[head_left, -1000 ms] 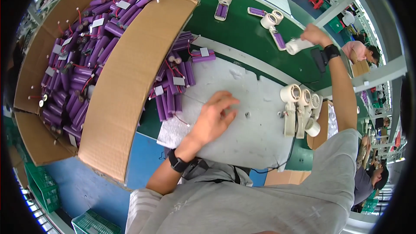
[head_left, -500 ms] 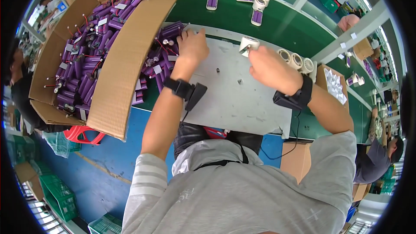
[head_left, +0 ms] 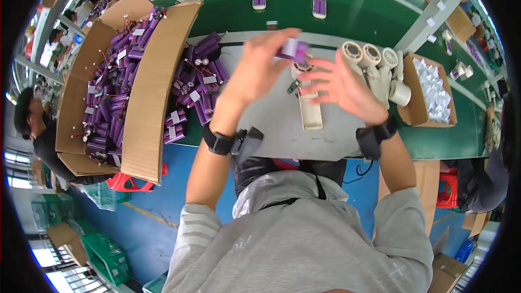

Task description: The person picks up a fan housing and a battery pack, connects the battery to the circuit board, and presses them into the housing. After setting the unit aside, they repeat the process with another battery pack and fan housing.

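- Pinched in the left hand (head_left: 259, 70): a purple battery pack (head_left: 293, 49), blurred and partly covered by fingers, above the grey work surface (head_left: 268, 130).
- Right hand (head_left: 347, 89): fingers spread, apparently holding nothing; whether it touches the white fan housing (head_left: 311, 115) below, cannot tell.
- Fan housing's head: partly hidden by the hands; green circuit board (head_left: 293, 87) beside it.
- Large cardboard box (head_left: 154, 97): heaped with purple battery packs (head_left: 116, 95).
- Small carton (head_left: 411, 92): white pieces (head_left: 432, 92), kind unclear.
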The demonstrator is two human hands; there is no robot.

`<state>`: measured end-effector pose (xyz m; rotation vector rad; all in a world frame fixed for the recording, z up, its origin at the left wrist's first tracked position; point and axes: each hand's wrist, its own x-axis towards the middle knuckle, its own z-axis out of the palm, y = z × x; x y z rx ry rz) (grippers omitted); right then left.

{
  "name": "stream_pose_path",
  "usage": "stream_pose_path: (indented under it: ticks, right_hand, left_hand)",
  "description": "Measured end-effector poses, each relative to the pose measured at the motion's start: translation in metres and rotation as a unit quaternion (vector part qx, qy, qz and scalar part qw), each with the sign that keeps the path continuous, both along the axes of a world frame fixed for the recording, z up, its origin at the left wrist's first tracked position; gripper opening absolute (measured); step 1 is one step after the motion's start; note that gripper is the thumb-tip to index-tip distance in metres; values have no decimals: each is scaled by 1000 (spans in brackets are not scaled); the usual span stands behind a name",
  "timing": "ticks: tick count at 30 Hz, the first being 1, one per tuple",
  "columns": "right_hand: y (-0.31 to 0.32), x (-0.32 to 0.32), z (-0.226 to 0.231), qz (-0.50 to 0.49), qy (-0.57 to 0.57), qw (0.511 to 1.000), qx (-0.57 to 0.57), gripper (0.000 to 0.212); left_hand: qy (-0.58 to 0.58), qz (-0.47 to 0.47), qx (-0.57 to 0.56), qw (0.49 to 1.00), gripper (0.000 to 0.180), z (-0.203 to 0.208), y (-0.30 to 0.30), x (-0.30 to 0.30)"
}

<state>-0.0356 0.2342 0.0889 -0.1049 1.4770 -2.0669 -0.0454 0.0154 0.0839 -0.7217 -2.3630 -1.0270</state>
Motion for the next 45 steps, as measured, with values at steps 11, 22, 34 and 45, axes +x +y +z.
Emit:
stream_pose_path:
  ticks: [11,22,34,45]
  right_hand:
    - [-16,-30,-66,-8,416,869,267,13]
    - [-20,-32,-91,-83,485,832,258,16]
    - [-21,-18,-84,-1,504,810,298,11]
    - [-22,-17,-82,9,516,789,332,10]
  left_hand:
    - [-343,-18,118,932,38,-67,3,21]
    - [-367,-81,285,882,31,-87,-3,4]
    - [-349,-75,253,899,25,-75,-5,17]
    - [-302,-70,145,939,26,-79,-14,17]
